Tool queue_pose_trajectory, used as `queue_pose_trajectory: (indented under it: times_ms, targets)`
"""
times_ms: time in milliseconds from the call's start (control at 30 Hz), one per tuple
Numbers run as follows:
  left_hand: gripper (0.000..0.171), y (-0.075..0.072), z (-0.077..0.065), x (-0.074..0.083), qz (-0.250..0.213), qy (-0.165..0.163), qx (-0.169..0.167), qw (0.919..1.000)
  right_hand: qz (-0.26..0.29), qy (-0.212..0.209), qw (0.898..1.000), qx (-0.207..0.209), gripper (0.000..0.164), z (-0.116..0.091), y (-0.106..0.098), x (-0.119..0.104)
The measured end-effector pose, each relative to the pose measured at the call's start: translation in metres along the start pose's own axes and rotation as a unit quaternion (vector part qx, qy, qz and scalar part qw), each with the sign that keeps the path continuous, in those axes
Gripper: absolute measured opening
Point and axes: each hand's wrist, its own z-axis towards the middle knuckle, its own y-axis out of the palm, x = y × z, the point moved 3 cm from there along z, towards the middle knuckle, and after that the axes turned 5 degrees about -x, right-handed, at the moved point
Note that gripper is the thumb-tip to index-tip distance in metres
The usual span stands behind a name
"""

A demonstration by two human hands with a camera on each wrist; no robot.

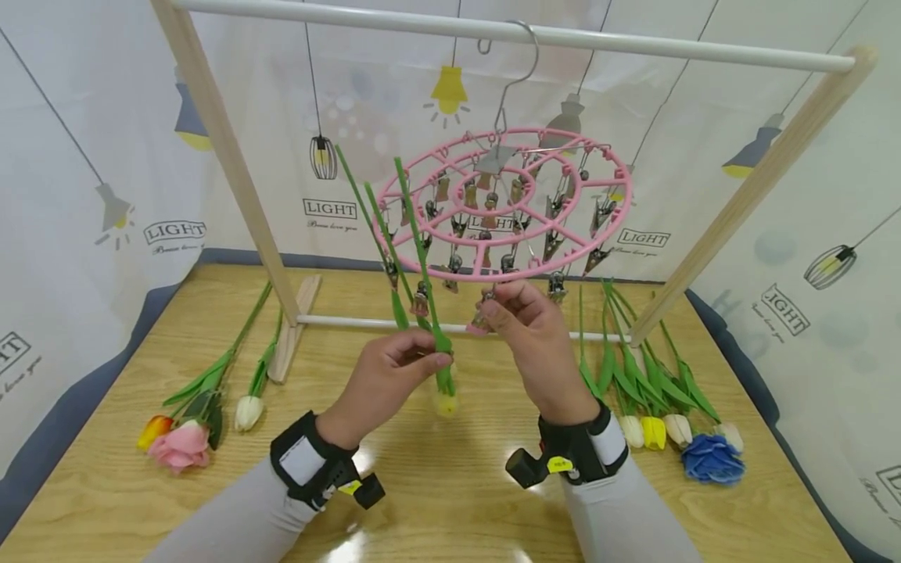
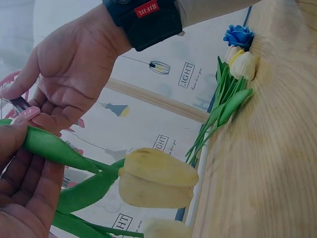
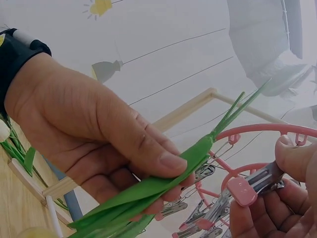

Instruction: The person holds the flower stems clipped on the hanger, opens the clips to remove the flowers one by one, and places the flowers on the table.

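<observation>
My left hand (image 1: 397, 367) holds a pale yellow tulip (image 2: 156, 178) upside down, thumb and fingers pressed on its green leaf (image 3: 148, 193). Its bloom points down and its stem rises past the rim of a pink round clip hanger (image 1: 481, 254). Close on the right, my right hand (image 1: 542, 344) pinches a metal clip (image 1: 482, 313) with pink tips that hangs from the rim. More green stems (image 1: 353, 181) stand upright just behind the held tulip. A whitish bloom (image 2: 166, 229) shows below the yellow one in the left wrist view.
The hanger hooks over the white top bar (image 1: 352, 16) of a wooden rack (image 1: 232, 164). At left on the table lie a pink rose (image 1: 179, 447), an orange-yellow tulip (image 1: 153, 430) and a white tulip (image 1: 248, 412). At right lie several tulips (image 1: 653, 432) and a blue rose (image 1: 712, 460).
</observation>
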Motion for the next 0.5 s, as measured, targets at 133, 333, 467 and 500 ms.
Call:
queue_pose_trajectory:
  times_ms: [133,333,467,500]
  targets:
    - [0.012,-0.003,-0.001,0.005,-0.007,0.005,0.006,0.9999,0.001,-0.002,1.000,-0.006,0.011,0.000,-0.001,0.001]
    - [0.014,-0.005,-0.005,0.013,-0.018,0.002,0.013,0.9998,0.004,0.007,1.000,-0.017,0.011,-0.002,-0.002,0.002]
    - [0.014,-0.011,-0.008,0.021,-0.008,0.012,0.021,0.9997,-0.003,0.012,1.000,-0.019,0.013,-0.002,-0.003,0.002]
    - [0.015,-0.014,-0.009,0.023,-0.004,0.016,0.026,0.9995,-0.004,0.013,1.000,-0.020,0.013,-0.002,-0.003,0.002]
